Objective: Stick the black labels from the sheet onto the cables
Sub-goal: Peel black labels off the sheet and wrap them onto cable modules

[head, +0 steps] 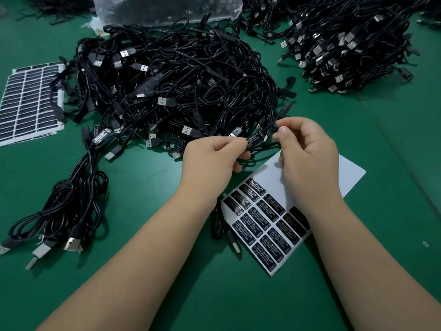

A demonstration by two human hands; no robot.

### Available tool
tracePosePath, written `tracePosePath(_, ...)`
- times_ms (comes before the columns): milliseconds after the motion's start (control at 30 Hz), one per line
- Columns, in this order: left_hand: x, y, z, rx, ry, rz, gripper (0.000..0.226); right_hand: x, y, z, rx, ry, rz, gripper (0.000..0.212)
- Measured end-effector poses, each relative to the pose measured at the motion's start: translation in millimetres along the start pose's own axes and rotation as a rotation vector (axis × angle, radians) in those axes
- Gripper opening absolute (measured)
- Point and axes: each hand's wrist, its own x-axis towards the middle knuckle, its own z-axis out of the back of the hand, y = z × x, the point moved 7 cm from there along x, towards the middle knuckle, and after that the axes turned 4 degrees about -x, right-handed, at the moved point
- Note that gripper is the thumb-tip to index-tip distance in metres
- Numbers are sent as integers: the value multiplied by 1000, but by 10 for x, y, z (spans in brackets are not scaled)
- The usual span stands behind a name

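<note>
Between my two hands hangs a black cable whose small controller block carries a black label (254, 140) with white print. My left hand (212, 156) pinches the block's left end, with the cable's loops under its fingers. My right hand (306, 149) pinches the cable at the block's right end. Just below them on the green table lies a white label sheet (269, 218), its upper part bare and its lower part holding several black labels.
A big heap of black USB cables (176, 80) fills the middle behind my hands. A bundled stack (348, 44) lies at the back right. Labelled cables (71, 201) lie at the left. A full label sheet (28, 101) sits far left, a plastic bag (164, 8) behind.
</note>
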Motion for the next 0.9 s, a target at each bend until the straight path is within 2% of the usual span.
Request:
tracePosePath(233, -2, 0, -8, -55, 10, 30, 26, -29, 20, -31, -5, 59, -39, 24)
tracePosePath(333, -5, -4, -18, -44, 24, 20, 25, -42, -21, -109, 56, 147, -134, 20)
tracePosePath(400, -15, -21, -39, -13, 46, -12, 26, -50, -35, -154, 48, 197, -157, 27)
tracePosePath(500, -26, -39, -64, 27, 71, -51, 27, -35, -30, -142, -2, 201, -134, 28)
tracePosePath(633, -22, -15, -82, 30, 91, -30, 23, -32, -76, -128, 140, 203, -226, 30)
tracePosePath(733, -32, -47, -80, 86, 77, -76, 26, -47, -97, -140, 180, 192, -283, 33)
tracePosePath(900, -46, -57, -82, 140, 73, -107, 23, -48, -96, -151, 129, 195, -235, 33)
